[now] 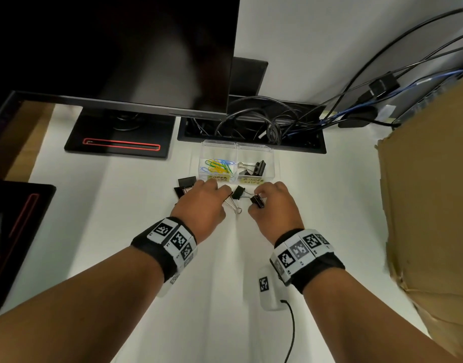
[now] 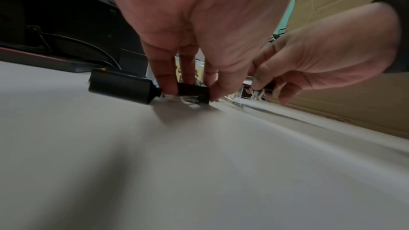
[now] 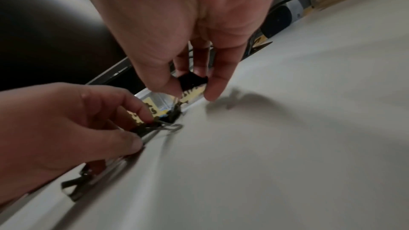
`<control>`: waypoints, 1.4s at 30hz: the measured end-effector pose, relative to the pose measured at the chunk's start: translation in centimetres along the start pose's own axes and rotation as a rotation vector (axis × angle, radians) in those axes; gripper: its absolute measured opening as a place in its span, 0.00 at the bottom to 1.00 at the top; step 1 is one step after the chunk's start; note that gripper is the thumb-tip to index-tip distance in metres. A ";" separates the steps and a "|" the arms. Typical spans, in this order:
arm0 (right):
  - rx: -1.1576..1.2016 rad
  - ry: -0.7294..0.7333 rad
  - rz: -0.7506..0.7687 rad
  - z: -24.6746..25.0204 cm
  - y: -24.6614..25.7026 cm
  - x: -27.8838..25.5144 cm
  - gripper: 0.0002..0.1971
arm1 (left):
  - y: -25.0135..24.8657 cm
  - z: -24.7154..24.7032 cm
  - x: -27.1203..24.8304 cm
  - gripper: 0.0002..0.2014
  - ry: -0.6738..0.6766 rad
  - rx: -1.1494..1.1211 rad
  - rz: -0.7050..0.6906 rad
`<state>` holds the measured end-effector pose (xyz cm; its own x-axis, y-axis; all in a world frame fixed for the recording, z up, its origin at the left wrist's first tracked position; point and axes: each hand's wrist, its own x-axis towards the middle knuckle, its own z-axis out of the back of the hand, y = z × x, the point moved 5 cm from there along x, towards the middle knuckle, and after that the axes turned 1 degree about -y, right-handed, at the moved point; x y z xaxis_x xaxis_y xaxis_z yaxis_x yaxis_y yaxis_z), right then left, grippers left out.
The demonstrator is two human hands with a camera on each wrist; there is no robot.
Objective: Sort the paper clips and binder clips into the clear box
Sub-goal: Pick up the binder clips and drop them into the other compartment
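Note:
The clear box (image 1: 273, 163) stands on the white desk beyond both hands. Its left compartment holds coloured paper clips (image 1: 220, 165); its right one holds black binder clips (image 1: 255, 166). My left hand (image 1: 220, 196) pinches a black binder clip (image 2: 197, 93) low on the desk, its wire handles (image 1: 234, 206) pointing toward me. A second black binder clip (image 1: 257, 201) is pinched between thumb and fingers of my right hand (image 1: 261, 196). A loose binder clip (image 1: 237, 192) lies between the hands. Two more binder clips (image 1: 186, 183) lie left of my left hand.
A monitor stand (image 1: 118, 137) and a dark monitor are at the back left. A cable tray full of wires (image 1: 251, 127) runs just behind the box. A cardboard box (image 1: 429, 192) fills the right side. A white device with a cable (image 1: 268, 289) lies by my right wrist.

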<state>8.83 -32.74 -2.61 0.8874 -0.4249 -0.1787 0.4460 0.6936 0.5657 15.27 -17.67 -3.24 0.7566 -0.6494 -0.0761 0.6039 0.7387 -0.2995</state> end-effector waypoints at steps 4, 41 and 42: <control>-0.050 0.018 0.090 -0.5 1.7 -0.1 0.23 | 0.1 0.1 -0.5 0.04 -0.087 -0.034 0.028; -0.181 -0.052 0.102 -1.2 0.5 0.6 0.08 | -0.6 1.4 0.1 0.07 -0.098 -0.181 0.179; -0.181 -0.040 0.090 -1.1 0.5 0.6 0.11 | -0.5 1.7 0.0 0.07 -0.100 -0.190 0.180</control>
<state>9.69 -32.03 -3.33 0.9208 -0.3772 -0.0998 0.3823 0.8213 0.4234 15.38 -17.76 -1.42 0.8742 -0.4826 -0.0532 0.4066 0.7875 -0.4631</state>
